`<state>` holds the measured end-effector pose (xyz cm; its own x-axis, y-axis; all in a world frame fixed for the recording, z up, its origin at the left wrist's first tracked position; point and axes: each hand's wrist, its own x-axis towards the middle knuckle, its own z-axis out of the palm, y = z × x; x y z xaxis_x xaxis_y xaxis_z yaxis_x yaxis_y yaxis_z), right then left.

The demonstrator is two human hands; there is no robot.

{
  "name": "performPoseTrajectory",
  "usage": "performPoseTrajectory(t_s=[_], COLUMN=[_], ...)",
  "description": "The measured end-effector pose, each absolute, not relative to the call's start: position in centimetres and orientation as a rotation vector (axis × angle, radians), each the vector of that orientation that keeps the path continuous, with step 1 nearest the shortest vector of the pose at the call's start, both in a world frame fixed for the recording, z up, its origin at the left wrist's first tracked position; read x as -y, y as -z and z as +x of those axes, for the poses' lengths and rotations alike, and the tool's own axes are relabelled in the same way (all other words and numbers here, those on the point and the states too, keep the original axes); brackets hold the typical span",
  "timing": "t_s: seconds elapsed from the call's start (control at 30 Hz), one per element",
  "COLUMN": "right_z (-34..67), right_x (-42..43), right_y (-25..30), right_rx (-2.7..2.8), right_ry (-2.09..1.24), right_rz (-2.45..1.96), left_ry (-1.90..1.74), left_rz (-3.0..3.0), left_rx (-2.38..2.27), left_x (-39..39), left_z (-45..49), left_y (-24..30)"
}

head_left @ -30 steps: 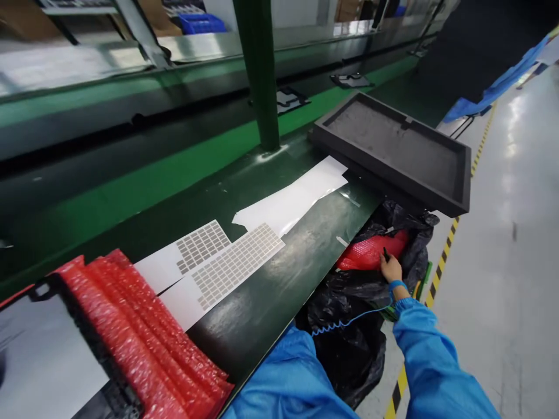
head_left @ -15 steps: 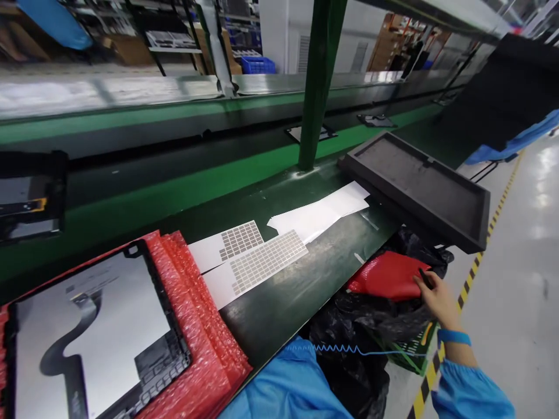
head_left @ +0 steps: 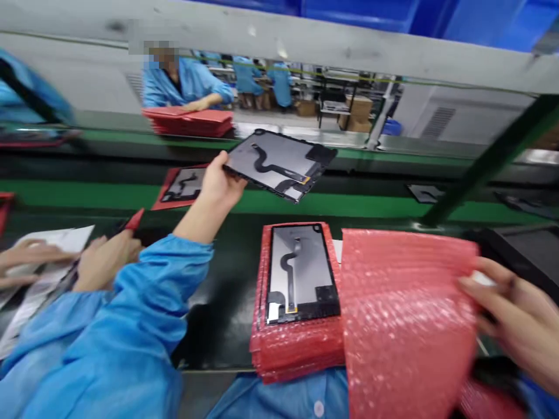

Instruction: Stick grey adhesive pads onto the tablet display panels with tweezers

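Observation:
My left hand (head_left: 220, 183) reaches forward, closed on the near-left edge of a tablet screen (head_left: 279, 160) with a grey back, black frame and curved ribbon cable. The screen is tilted and in the air over the green bench. At the right, my right hand (head_left: 515, 311) pinches the upper edge of a red bubble-wrap bag (head_left: 408, 320), which hangs down in front of me. Between my hands, a second tablet screen (head_left: 299, 267) lies on a stack of red bubble-wrap bags (head_left: 297, 352). The hanging bag hides part of the bench.
A co-worker's hands (head_left: 109, 262) handle papers at the left. Behind them, another screen (head_left: 186, 183) lies on a red bag. Across the line, a person rests a hand on a red stack (head_left: 192, 123). A slanted green post (head_left: 484, 166) stands at the right.
The view has swung left. My right hand has raised a red bag from the lower right. My left hand, out of view before, now holds a screen aloft.

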<state>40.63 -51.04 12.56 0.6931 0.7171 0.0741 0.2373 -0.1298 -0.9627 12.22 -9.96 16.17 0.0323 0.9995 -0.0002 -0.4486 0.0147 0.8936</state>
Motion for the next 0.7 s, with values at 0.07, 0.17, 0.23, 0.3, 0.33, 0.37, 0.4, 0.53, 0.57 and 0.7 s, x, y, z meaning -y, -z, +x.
performPoseTrajectory(t_s=[0.07, 0.17, 0.23, 0.3, 0.33, 0.37, 0.4, 0.53, 0.57, 0.7], right_z=[38.8, 36.9, 36.1, 35.6, 35.4, 35.3, 35.2, 35.5, 35.7, 36.9], right_x=[45.0, 36.9, 33.1, 30.6, 29.9, 29.4, 29.2, 29.2, 29.3, 29.8], right_y=[-12.5, -10.5, -8.5, -6.5, -5.7, -5.0, -4.6, -4.0, -4.1, -4.3], right_rx=[0.938, 1.139, 1.183, 1.203, 1.210, 1.213, 1.215, 1.224, 1.223, 1.153], right_ry=[-0.670, -0.733, -0.726, -0.722, -0.721, -0.719, -0.718, -0.707, -0.700, -0.690], right_rz=[-1.735, -1.791, -1.808, -1.813, -1.816, -1.818, -1.820, -1.825, -1.825, -1.819], left_ry=[-1.361, -1.306, -1.242, -1.148, -1.093, -1.033, -0.970, -0.707, -0.645, -0.431], left_rz=[0.849, 0.877, 0.913, 0.957, 0.981, 1.006, 1.031, 1.120, 1.140, 1.226], left_rx=[-0.784, -0.730, -0.745, -0.783, -0.805, -0.825, -0.843, -0.887, -0.894, -0.934], left_x=[9.7, 10.1, 10.9, 12.0, 12.7, 13.4, 14.1, 16.8, 17.2, 17.6], left_z=[11.6, 9.6, 7.8, 6.4, 5.9, 5.7, 5.6, 7.2, 7.8, 10.0], left_y=[-16.7, -17.8, -18.2, -18.0, -17.7, -17.2, -16.6, -13.5, -12.8, -10.7])
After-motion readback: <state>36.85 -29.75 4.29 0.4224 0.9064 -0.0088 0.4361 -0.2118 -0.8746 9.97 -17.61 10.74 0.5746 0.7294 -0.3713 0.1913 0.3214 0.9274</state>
